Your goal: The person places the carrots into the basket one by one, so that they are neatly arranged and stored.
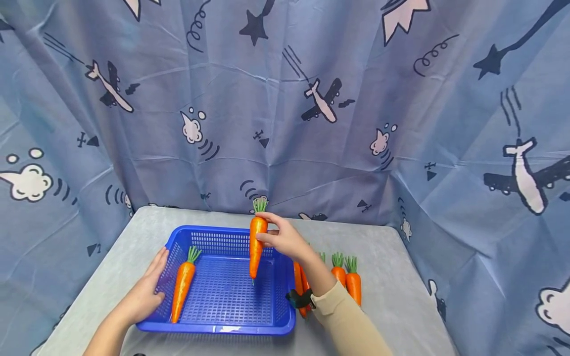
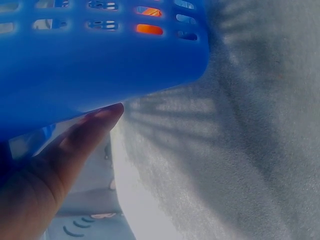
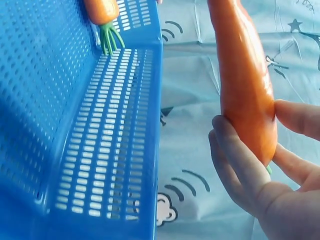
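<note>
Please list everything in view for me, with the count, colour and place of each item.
Held carrot: one, orange with green top, above the basket
Basket carrot: one, orange with green top, left side inside the basket
Table carrots: at least four, orange, right of the basket, partly hidden by the arm
Basket: one, blue, on the table
Table: one, pale grey, below everything
Printed cloth: pieces unclear, blue, around the table
Dark object: one, black, bottom edge, unidentifiable
Sleeve: one, beige, right arm
Wristband: one, dark, right wrist
Left hand: one, bare, against the basket's left side
Right hand: one, bare, gripping a carrot
</note>
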Motion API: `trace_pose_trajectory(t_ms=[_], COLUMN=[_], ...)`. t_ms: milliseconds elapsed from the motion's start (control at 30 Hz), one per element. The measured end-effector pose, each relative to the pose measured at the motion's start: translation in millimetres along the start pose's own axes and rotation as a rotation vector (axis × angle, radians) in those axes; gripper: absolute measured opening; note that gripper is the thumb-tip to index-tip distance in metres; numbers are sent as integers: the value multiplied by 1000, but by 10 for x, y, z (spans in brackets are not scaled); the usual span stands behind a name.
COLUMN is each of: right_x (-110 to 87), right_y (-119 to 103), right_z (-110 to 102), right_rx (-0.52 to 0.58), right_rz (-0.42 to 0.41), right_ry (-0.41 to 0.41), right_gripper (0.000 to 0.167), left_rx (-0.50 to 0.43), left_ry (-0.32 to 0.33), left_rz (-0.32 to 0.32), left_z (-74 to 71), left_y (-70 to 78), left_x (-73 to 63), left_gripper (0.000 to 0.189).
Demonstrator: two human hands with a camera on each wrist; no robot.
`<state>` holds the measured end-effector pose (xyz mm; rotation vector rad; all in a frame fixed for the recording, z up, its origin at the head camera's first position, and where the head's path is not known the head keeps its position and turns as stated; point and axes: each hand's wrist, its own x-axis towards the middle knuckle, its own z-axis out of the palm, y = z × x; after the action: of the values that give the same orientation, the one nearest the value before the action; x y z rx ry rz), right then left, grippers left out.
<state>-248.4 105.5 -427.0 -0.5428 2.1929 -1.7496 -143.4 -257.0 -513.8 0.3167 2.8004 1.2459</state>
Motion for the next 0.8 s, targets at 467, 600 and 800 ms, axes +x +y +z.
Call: trace_pose_trajectory(t_ms=[467,600,800], right_x=[229,302,411], right_y=[10,38,78], right_z=[324,429,654], right_rx=[64,41,58], right_rz=[-11,5,65], right_ry=[-35,-19,-55], right_gripper=[52,50,50], left_rx=[-14,-14,-6], left_ry=[13,8,18], left_rz=[15,18,28], left_z=[18,10,4], left_y=[-1,9,-22], left_x=[15,27,-2], left_gripper=[101,100,99])
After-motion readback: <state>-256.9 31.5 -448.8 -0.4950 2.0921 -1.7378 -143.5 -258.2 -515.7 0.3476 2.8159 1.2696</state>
